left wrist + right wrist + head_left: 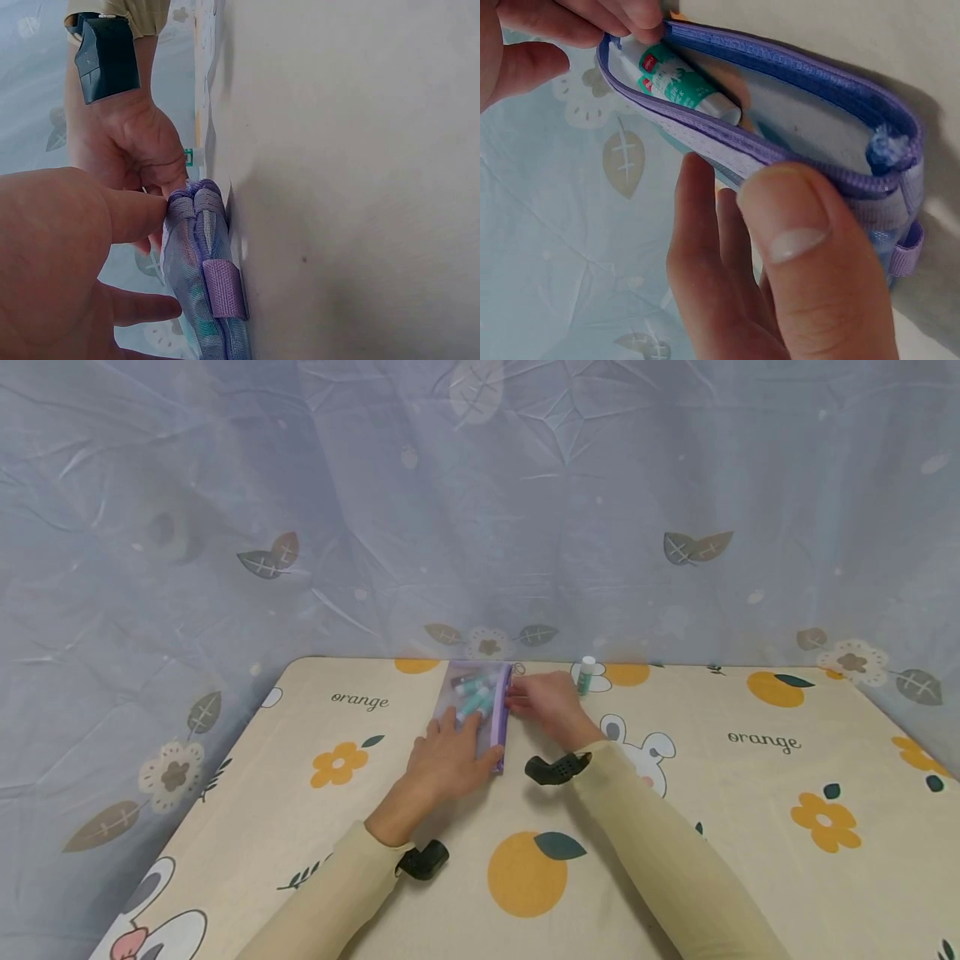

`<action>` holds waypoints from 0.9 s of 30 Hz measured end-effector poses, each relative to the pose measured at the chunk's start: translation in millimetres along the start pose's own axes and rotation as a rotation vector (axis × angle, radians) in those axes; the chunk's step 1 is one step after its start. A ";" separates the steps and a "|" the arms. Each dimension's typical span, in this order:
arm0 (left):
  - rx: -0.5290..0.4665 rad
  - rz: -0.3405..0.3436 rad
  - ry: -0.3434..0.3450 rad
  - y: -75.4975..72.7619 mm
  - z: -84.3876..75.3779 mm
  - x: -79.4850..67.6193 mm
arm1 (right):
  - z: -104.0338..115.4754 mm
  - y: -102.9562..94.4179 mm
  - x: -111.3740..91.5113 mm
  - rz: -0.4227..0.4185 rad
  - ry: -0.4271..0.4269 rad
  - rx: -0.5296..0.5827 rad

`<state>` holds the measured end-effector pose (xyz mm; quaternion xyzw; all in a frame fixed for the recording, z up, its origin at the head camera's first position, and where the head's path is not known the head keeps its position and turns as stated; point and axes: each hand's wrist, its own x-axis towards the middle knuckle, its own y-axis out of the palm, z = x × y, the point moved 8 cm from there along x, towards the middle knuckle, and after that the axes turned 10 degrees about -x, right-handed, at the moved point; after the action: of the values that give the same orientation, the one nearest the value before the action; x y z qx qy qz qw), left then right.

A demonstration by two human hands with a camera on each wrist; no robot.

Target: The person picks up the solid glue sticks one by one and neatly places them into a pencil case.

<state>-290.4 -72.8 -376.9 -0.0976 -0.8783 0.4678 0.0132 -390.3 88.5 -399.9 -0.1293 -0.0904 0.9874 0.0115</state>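
Note:
A translucent pouch (496, 727) with purple zipper edging lies on its side, its unzipped mouth facing right. Several teal-and-white glue sticks (476, 702) show through its upper face. My left hand (447, 762) rests on that face, fingers spread, the thumb pressing near the rim at the near end. At the far end of the mouth is my right hand (551, 703). In the right wrist view its fingertips touch the white end of a glue stick (679, 82) inside the mouth, while the thumb stands apart. Another glue stick (586, 677) stands upright beyond the right hand.
The table is covered with a cream cloth (420, 902) printed with oranges, flowers and rabbits. A pale blue-grey patterned curtain (480, 510) hangs behind its back edge. Black wrist mounts (557, 769) sit at both cuffs.

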 end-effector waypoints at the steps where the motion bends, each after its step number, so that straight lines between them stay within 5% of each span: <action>1: 0.000 0.001 0.000 0.1 0.0 0.0 | 0.3 -1.1 -0.6 0.002 -0.005 -0.010; 27: -0.016 0.006 0.006 -0.1 0.4 -0.5 | 35.8 -11.1 -12.7 -0.142 -0.394 -0.223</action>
<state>-290.0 -73.3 -377.0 -0.1017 -0.8817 0.4604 0.0134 -387.2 92.6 -360.7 0.0723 -0.2083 0.9742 0.0487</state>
